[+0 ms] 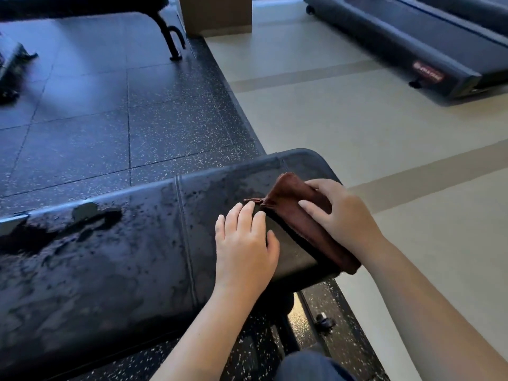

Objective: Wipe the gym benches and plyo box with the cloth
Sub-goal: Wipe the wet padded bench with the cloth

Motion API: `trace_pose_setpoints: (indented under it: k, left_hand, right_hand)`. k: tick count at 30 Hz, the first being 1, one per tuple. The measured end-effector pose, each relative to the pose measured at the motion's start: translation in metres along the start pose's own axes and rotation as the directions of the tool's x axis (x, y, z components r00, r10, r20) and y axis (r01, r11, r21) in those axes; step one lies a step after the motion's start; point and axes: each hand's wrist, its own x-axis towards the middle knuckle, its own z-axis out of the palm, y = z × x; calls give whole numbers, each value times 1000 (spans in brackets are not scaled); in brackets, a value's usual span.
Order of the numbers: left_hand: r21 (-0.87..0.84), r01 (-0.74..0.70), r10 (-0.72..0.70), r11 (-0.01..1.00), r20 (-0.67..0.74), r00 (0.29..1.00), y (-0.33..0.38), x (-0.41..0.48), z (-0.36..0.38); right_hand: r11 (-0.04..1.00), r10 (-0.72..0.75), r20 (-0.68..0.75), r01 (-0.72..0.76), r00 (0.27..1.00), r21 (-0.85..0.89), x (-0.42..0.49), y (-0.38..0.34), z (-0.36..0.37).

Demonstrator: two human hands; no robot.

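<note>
A black padded gym bench [110, 257] runs across the lower left, its surface covered in wet streaks and droplets. A folded brown cloth [299, 215] lies on the bench's right end. My right hand [338, 213] presses flat on top of the cloth, fingers straight. My left hand [244, 243] rests flat on the bench pad just left of the cloth, fingertips near the cloth's corner. A strip of pad beside the cloth looks dry and matte. A tan box [217, 15], possibly the plyo box, stands at the top centre.
A second black bench with a curved leg [170, 37] stands at the top left on dark speckled rubber flooring [96, 119]. A treadmill [412, 42] sits at the top right on beige floor. The bench's frame and a bolt [324, 323] are below the pad.
</note>
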Motion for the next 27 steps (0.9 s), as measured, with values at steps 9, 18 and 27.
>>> trace_pose_setpoints:
  k: [9,18,27]
  left_hand:
    - [55,-49,49,997,2,999,0,2,4]
    - [59,1,1,998,-32,999,2,3,3]
    - [112,-25,20,993,39,999,1,1,5]
  right_hand:
    - [987,-56,44,62,997,-145,15,11,-1]
    - [896,-356,109,372,928,-244,-7,2,6]
    - [933,-89,323,192,942,-303,-4,7,6]
